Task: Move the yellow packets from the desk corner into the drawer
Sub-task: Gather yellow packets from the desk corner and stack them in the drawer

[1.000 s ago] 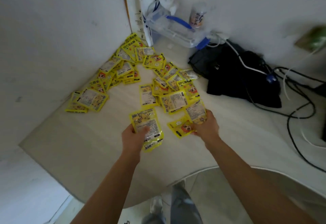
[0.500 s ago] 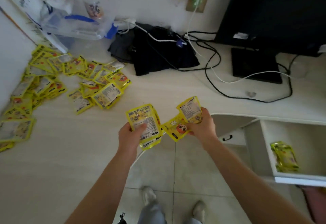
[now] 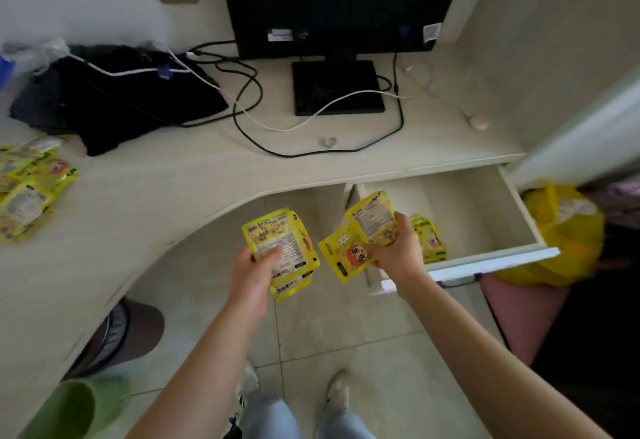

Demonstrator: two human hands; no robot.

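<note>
My left hand [image 3: 252, 276] grips a small stack of yellow packets [image 3: 282, 248] over the floor, just left of the open white drawer [image 3: 491, 258]. My right hand [image 3: 398, 251] holds two more yellow packets [image 3: 363, 234] above the drawer's near left corner. Inside the drawer lie a few yellow packets [image 3: 429, 238], partly hidden behind my right hand. More yellow packets [image 3: 27, 193] remain in a pile on the desk at the far left edge.
A black monitor [image 3: 332, 2] on its stand, tangled cables [image 3: 249, 109] and a black cloth [image 3: 104, 99] sit on the white desk [image 3: 173, 175]. A yellow bag [image 3: 561, 231] lies right of the drawer. A brown bin [image 3: 128, 331] and green container [image 3: 69, 407] stand under the desk.
I have turned right from the desk corner toward the drawer. Both hands carried their packets along; my right hand now hovers over the drawer.
</note>
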